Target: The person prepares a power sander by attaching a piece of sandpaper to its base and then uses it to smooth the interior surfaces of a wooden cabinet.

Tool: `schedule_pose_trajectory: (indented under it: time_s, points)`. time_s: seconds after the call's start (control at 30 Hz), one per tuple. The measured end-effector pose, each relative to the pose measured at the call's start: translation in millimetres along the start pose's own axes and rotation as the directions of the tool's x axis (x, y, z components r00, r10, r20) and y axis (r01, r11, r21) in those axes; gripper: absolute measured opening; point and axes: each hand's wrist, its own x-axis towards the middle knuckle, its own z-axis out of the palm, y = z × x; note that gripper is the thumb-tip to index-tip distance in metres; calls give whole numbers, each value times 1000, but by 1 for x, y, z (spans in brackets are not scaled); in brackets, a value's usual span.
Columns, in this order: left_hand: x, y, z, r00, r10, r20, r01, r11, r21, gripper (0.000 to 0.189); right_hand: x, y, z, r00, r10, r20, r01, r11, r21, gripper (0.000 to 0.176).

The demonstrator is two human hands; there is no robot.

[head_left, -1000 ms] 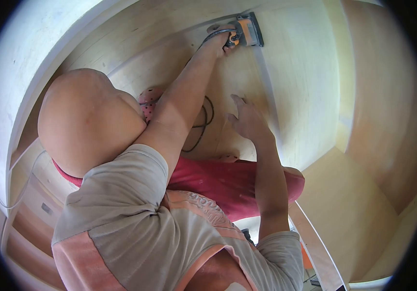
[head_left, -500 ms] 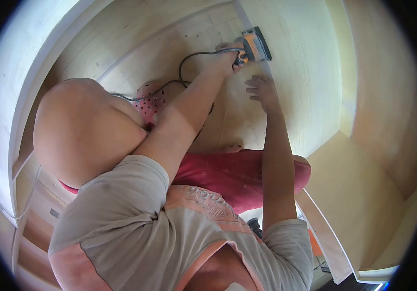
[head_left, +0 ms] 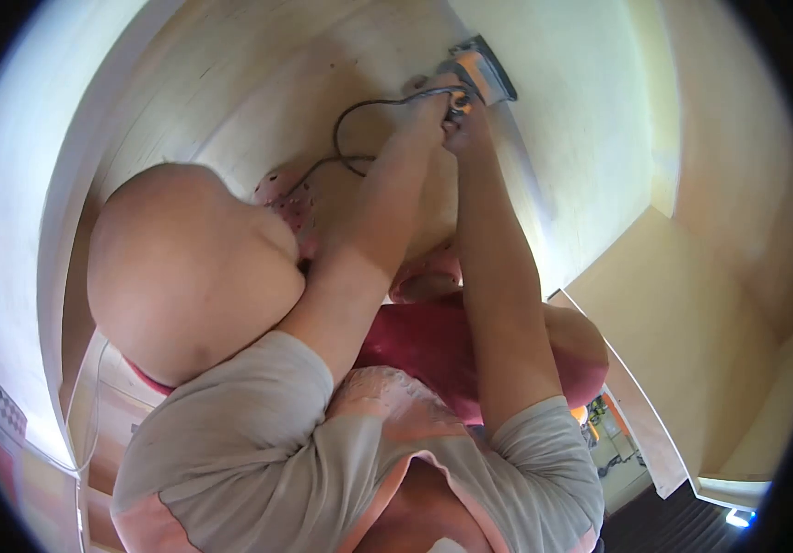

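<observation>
An orange and black power sander (head_left: 481, 77) stands with its flat dark pad against the pale wooden panel (head_left: 571, 120), near the top centre. My left hand (head_left: 431, 103) is wrapped round the tool's body from the left. At the rear end of the sander, my right hand (head_left: 470, 124) is closed on it, right beside my left hand; its fingers are partly hidden and blurred. A black cable (head_left: 336, 134) leaves the tool, loops left and runs down behind my left forearm.
My bare left knee (head_left: 184, 267) and red shorts (head_left: 424, 350) are below the panel. Pink dotted footwear (head_left: 293, 207) shows between my legs. A wooden compartment (head_left: 673, 341) is at the right, a pale curved edge (head_left: 64, 184) at the left. Orange items (head_left: 590, 419) lie beyond my right leg.
My right hand was open below the sander and has moved up and left onto it. The sander has shifted slightly upward. My knees appear slightly further right and lower.
</observation>
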Motion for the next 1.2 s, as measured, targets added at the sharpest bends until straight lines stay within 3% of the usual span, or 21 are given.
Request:
schedule_pose_trajectory:
  time_s: [0.03,0.07,0.13,0.17,0.23,0.3,0.33,0.4,0.47,0.57,0.6,0.67,0.87,1.0,1.07,1.1,1.13,1.17,1.2]
  points:
    - [19,-4,-5,991,118,59,-119,993,15,10,6,-6,-2,991,14,135,-11,1000,-20,16]
    - [39,-12,-16,970,218,105,-222,974,35,12,15,-6,-2,993,12,118,-4,998,-68,15]
    - [9,14,-4,993,81,90,-84,996,31,14,14,-4,10,997,13,82,-7,997,-81,14]
    - [1,24,-8,995,48,83,-53,997,57,14,-2,-3,38,999,-51,-13,50,995,-85,14]
    - [5,27,-6,991,64,115,-71,995,64,17,-18,-9,47,987,-135,-85,126,987,-101,15]
    - [13,9,-8,984,66,163,-83,992,100,16,-28,-3,41,960,-115,-256,72,983,-168,17]
    - [10,1,-10,976,57,208,-86,987,134,15,-24,1,30,963,-109,-247,69,984,-167,17]
    - [11,-30,-8,987,41,153,-65,986,152,12,-15,10,-14,961,-176,-215,151,980,-127,21]
    - [10,-57,-2,984,57,166,-96,967,237,11,-3,14,-53,995,-94,-33,97,990,102,19]
    - [2,-73,7,987,72,143,-107,959,261,11,-41,12,-52,993,-116,28,108,975,196,21]
    - [1,-74,7,993,50,108,-76,966,247,12,-39,11,-56,993,-110,33,102,976,193,21]
    - [4,-69,4,992,77,97,-99,963,251,12,-26,8,-67,965,-55,256,34,996,86,21]
    - [7,-16,-1,991,132,0,-127,955,269,12,14,5,-25,996,-63,70,64,998,-6,15]
    - [7,8,-11,987,161,25,-163,972,168,13,23,10,9,980,-158,124,159,987,1,21]
    - [-2,18,-10,987,160,25,-162,961,225,16,33,11,11,972,-170,164,169,985,21,17]
    - [-2,23,-13,987,152,47,-159,935,316,18,34,7,9,973,-65,222,56,997,45,19]
    - [-1,26,-16,987,144,70,-160,899,406,20,34,10,9,974,-67,218,57,997,53,19]
    - [3,24,-22,981,151,119,-190,857,479,31,35,15,13,975,-184,125,174,981,84,20]
    - [4,25,-26,980,154,122,-195,853,484,31,33,18,18,955,-295,29,290,951,103,21]
